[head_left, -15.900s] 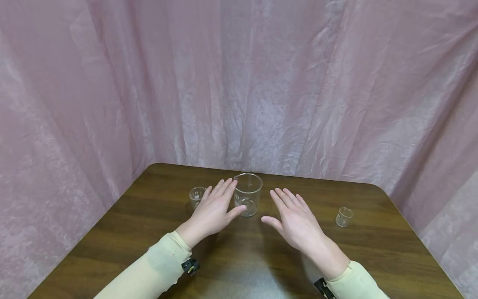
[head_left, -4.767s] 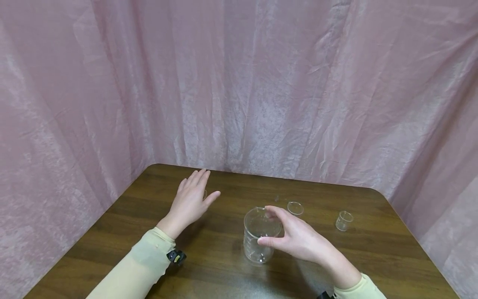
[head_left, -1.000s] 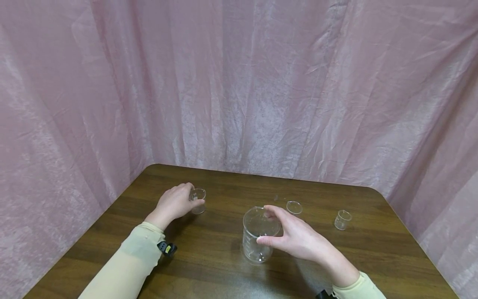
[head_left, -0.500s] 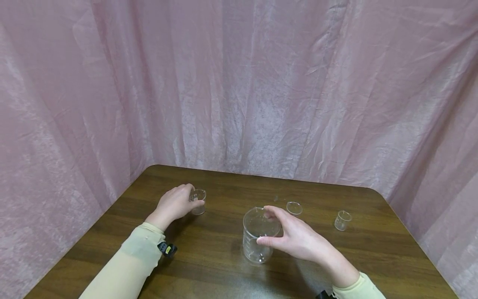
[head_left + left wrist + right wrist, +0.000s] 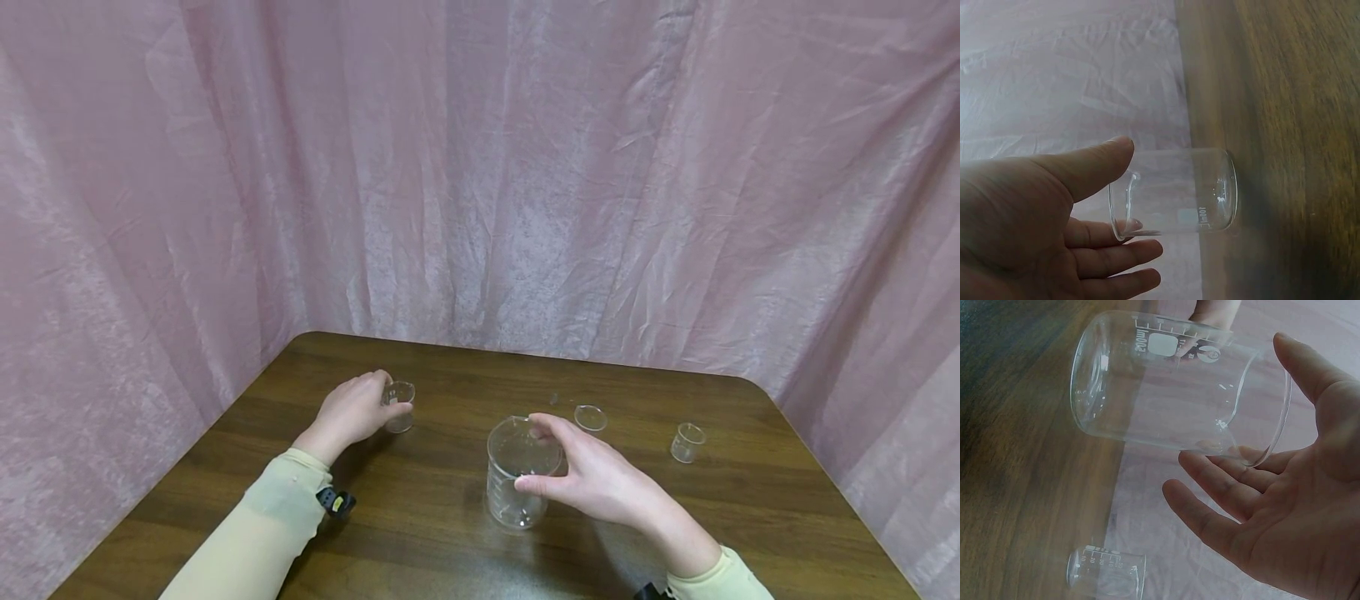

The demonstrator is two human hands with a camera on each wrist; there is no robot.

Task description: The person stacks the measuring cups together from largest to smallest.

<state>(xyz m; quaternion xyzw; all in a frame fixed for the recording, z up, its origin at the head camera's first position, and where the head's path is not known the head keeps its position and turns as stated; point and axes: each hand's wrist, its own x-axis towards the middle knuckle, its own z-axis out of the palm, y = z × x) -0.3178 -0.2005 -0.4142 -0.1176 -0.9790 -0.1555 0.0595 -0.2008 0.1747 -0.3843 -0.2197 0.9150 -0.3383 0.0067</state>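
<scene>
In the head view, my left hand (image 5: 351,410) holds a small glass beaker (image 5: 403,393) near its rim, thumb on one side and fingers on the other. The left wrist view shows this beaker (image 5: 1169,194) marked 100 ml, its base at the table. My right hand (image 5: 596,477) grips the upper part of a large glass beaker (image 5: 513,493) standing upright near the middle of the table. White graduations show on this large beaker (image 5: 1166,390) in the right wrist view. Both beakers are see-through, and I see no contents.
Behind my right hand stands another glass beaker (image 5: 591,417), mostly hidden. A smaller beaker (image 5: 687,443) is farther right on the brown wooden table (image 5: 420,508). A pink curtain (image 5: 480,183) hangs beyond the back edge.
Since the first frame, the large beaker has come nearer, with my right hand on it. My left hand has gone from straight fingers to gripping the 100 ml beaker. The last second shows almost no movement.
</scene>
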